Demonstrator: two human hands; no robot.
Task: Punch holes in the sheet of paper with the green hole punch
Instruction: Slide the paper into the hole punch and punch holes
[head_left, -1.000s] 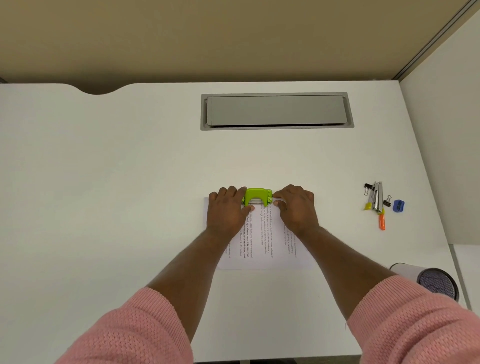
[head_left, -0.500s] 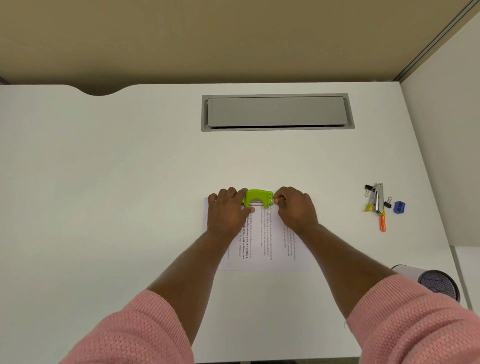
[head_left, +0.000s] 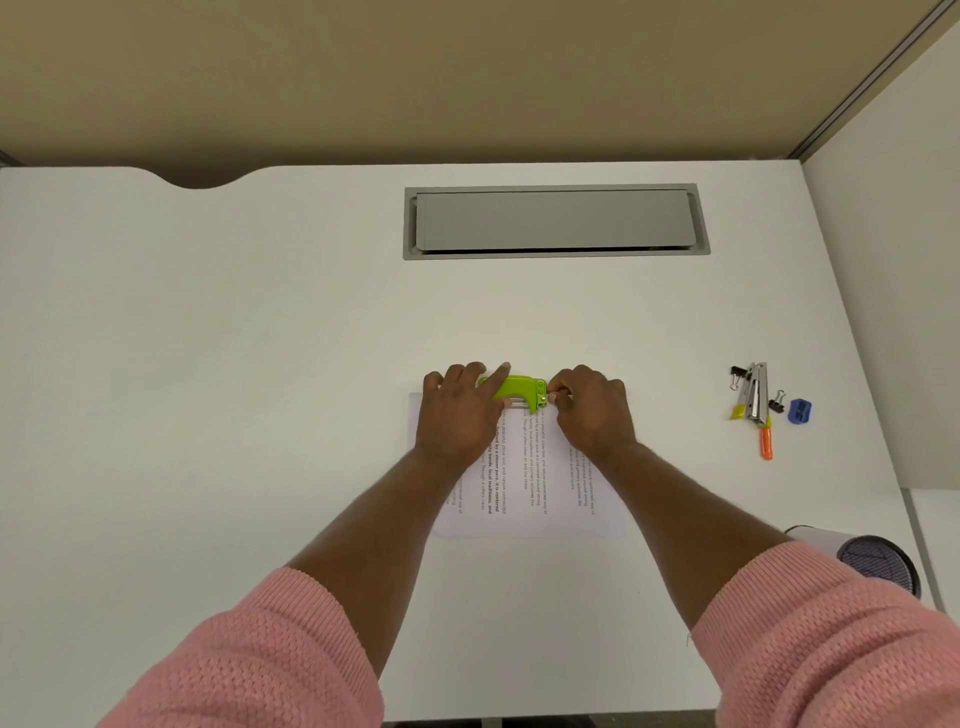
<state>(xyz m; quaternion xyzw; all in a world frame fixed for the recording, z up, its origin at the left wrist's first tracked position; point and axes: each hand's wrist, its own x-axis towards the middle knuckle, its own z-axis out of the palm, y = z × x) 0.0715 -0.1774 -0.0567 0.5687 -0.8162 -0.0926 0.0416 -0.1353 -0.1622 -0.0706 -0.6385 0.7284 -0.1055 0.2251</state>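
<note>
Head view: a person in pink sleeves (head_left: 270, 654) works at a white desk (head_left: 208, 364). The left hand (head_left: 457, 415) rests flat on the sheet of paper (head_left: 524, 483), its fingers spread, with one finger lying across the left end of the green hole punch (head_left: 519, 392). The right hand (head_left: 592, 410) is curled narrow at the punch's right end, fingertips touching it. The punch sits between both hands on the paper's far edge; the printed sheet lies under both wrists. Well to the right of the right hand lie a stapler (head_left: 757, 392), binder clips (head_left: 776, 401) and a blue sharpener (head_left: 799, 410).
</note>
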